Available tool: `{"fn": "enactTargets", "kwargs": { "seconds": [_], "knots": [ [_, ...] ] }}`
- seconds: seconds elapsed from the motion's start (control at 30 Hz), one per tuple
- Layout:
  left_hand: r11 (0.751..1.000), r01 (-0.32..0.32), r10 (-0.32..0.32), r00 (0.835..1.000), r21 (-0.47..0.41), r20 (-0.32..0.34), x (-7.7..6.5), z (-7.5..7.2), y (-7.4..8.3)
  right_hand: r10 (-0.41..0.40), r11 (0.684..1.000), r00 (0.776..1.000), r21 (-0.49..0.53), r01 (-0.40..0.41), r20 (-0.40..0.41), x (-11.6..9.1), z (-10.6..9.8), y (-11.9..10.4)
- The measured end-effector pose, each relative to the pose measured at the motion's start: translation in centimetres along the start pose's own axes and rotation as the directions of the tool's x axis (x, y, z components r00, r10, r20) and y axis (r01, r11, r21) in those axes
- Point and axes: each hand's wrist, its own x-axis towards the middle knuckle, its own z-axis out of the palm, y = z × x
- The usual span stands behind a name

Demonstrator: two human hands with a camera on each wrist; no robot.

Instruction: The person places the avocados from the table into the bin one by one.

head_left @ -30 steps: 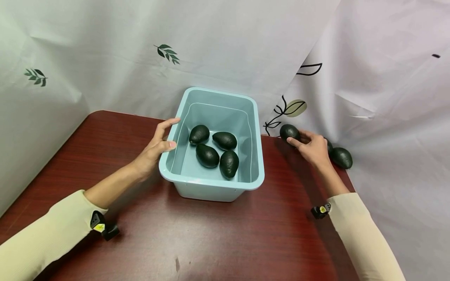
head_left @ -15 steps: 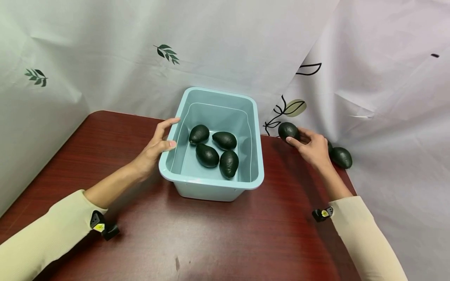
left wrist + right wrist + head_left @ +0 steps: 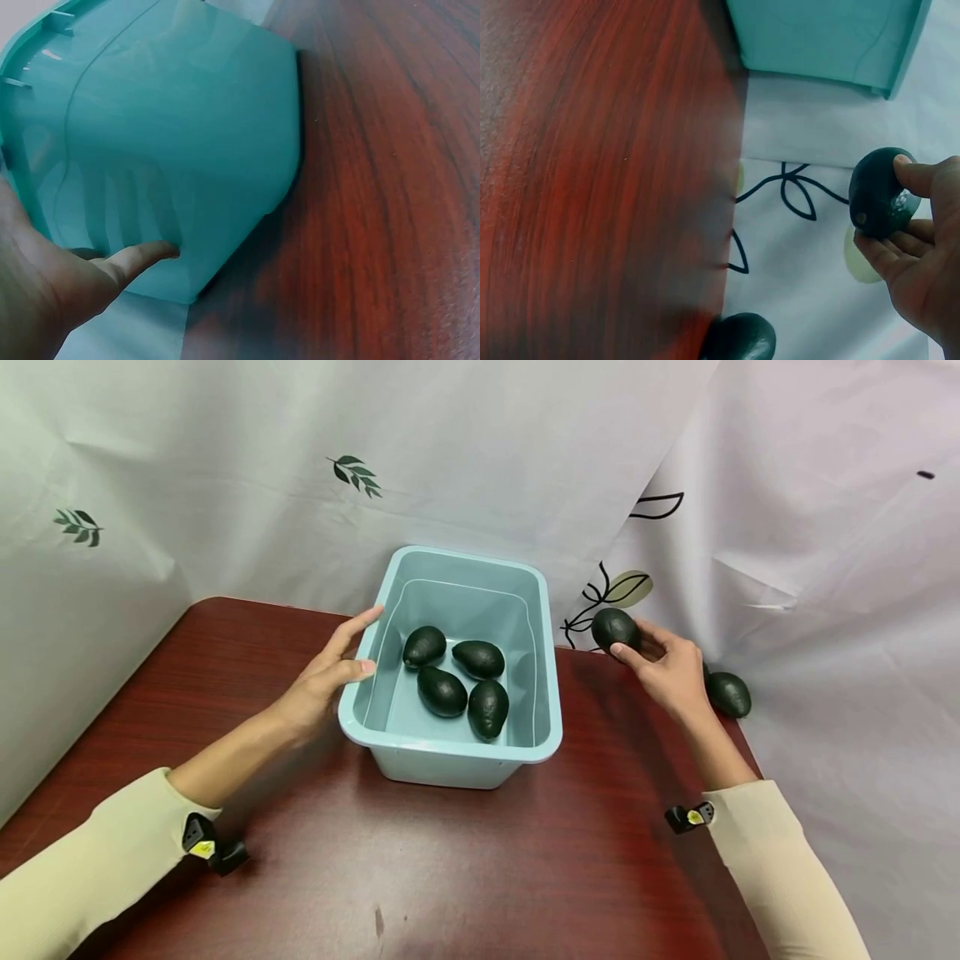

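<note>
A light blue plastic bin stands on the table, with several dark green avocados lying inside on its floor. My left hand holds the bin's left side, thumb over the rim. In the left wrist view, a finger of my left hand touches the bin's outer wall. To the right of the bin, my right hand grips an avocado between thumb and fingers, raised off the table. The right wrist view shows this avocado at the fingertips of my right hand.
Another avocado lies at the table's right edge against the white cloth, and part of one more shows behind my right wrist. White cloth with leaf prints hangs behind and beside the dark red wooden table.
My right hand has lifted the avocado up from the table's back right edge and slightly left. The left hand stays at the bin's side, its index finger slightly raised.
</note>
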Motion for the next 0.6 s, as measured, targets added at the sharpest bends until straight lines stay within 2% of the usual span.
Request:
{"fn": "enactTargets", "kwargs": {
  "seconds": [0.27,0.6],
  "knots": [
    [0.998,0.017,-0.011,0.996,-0.065,0.087,0.0,-1.0,0.7,-0.013,0.999,1.0,0.042,0.014,-0.02,-0.1,-0.2,-0.6],
    [0.995,0.061,-0.056,0.996,-0.08,0.066,-0.1,-1.5,1.8,-0.034,0.989,0.997,0.14,0.043,-0.065,-0.2,0.0,-1.7]
  ]
}}
